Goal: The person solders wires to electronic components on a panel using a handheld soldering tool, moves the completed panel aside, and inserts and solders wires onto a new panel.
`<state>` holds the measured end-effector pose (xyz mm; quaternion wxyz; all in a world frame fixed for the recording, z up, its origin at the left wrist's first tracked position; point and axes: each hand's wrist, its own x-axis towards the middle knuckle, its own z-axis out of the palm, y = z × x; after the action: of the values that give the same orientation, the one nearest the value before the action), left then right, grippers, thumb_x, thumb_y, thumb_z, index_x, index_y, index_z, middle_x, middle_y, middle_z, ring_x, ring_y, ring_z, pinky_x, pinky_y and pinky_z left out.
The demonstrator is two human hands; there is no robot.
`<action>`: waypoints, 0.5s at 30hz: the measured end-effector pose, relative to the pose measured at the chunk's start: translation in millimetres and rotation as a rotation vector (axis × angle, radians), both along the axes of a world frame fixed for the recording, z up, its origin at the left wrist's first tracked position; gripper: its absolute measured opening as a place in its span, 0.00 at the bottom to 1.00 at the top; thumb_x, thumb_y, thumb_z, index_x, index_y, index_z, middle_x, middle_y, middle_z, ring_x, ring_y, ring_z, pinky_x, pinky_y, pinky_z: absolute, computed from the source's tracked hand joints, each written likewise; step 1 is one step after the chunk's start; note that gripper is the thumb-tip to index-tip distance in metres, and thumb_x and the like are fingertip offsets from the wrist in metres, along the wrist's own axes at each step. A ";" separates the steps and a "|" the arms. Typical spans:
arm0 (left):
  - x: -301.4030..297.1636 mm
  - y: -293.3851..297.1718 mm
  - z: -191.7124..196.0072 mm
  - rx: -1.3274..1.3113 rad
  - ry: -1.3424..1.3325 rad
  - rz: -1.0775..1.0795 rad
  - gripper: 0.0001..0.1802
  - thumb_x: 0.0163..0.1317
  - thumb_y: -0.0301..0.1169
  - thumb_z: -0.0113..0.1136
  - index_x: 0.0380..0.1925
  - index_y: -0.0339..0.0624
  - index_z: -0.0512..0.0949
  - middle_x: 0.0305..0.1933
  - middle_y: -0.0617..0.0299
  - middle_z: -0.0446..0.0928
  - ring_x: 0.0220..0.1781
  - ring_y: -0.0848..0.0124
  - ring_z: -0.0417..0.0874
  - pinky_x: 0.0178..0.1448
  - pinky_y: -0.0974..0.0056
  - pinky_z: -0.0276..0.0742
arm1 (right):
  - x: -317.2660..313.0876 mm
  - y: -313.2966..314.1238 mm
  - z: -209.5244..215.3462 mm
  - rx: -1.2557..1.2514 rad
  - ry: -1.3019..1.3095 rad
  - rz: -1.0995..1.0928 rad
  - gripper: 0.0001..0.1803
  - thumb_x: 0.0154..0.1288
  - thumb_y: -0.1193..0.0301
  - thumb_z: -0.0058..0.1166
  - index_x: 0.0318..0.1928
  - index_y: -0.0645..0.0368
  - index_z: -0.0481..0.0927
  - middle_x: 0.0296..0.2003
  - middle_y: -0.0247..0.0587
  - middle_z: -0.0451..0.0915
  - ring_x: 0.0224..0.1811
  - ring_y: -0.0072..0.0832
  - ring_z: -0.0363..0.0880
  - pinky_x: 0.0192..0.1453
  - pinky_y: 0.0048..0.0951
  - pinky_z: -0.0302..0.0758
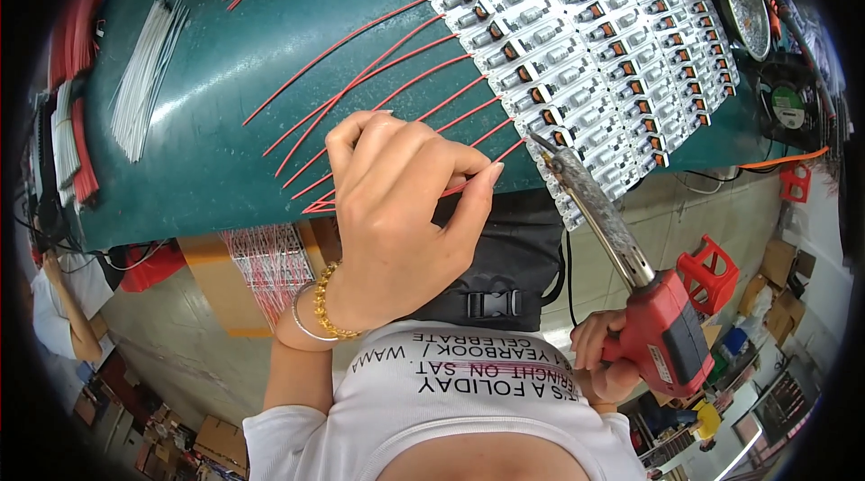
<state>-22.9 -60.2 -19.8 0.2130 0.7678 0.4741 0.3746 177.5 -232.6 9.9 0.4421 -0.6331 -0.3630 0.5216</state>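
On the dark green tabletop (207, 121), thin red wires (378, 85) fan toward rows of small white rectangular components (586, 49). We pinch one red wire's end in our left hand (396, 211), grip pressed together. Our right hand (602, 357) closes around a red-handled soldering gun (631, 274), its tip beside the components.

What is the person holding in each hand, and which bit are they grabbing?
The right hand grips a red soldering gun by its handle. The left hand pinches a thin red wire near its end, between thumb and fingertips.
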 end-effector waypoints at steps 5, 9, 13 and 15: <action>1.3 -0.2 -0.8 0.004 -0.003 -0.005 0.08 0.43 0.20 0.68 0.20 0.43 0.76 0.19 0.67 0.71 0.25 0.70 0.70 0.46 0.62 0.63 | -10.6 5.7 -10.4 0.300 0.172 -0.132 0.47 0.49 0.34 0.53 0.53 0.63 0.64 0.09 0.26 0.63 0.11 0.20 0.63 0.19 0.23 0.61; 0.2 -0.6 0.4 0.009 0.008 0.005 0.08 0.43 0.21 0.68 0.20 0.42 0.77 0.19 0.67 0.71 0.25 0.70 0.70 0.47 0.61 0.63 | -14.0 9.7 -1.0 0.097 0.111 -0.152 0.48 0.50 0.34 0.52 0.55 0.64 0.63 0.09 0.26 0.63 0.10 0.21 0.62 0.19 0.23 0.61; -0.7 -0.5 1.1 -0.022 0.024 0.010 0.08 0.42 0.21 0.69 0.21 0.42 0.77 0.20 0.67 0.72 0.26 0.69 0.71 0.49 0.61 0.64 | -10.5 15.5 -0.2 0.136 0.099 -0.113 0.48 0.49 0.34 0.53 0.55 0.64 0.63 0.09 0.27 0.64 0.09 0.21 0.62 0.19 0.23 0.61; -4.9 1.2 -0.5 -0.023 0.003 -0.051 0.08 0.42 0.23 0.68 0.21 0.43 0.77 0.20 0.67 0.71 0.27 0.68 0.71 0.48 0.60 0.63 | -9.5 11.8 -0.4 0.139 0.115 -0.132 0.47 0.50 0.34 0.53 0.55 0.64 0.63 0.09 0.28 0.64 0.10 0.22 0.62 0.19 0.23 0.61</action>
<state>-27.8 -59.0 -20.4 0.2307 0.7779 0.4589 0.3621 168.0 -220.8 9.4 0.5384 -0.5924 -0.3301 0.5002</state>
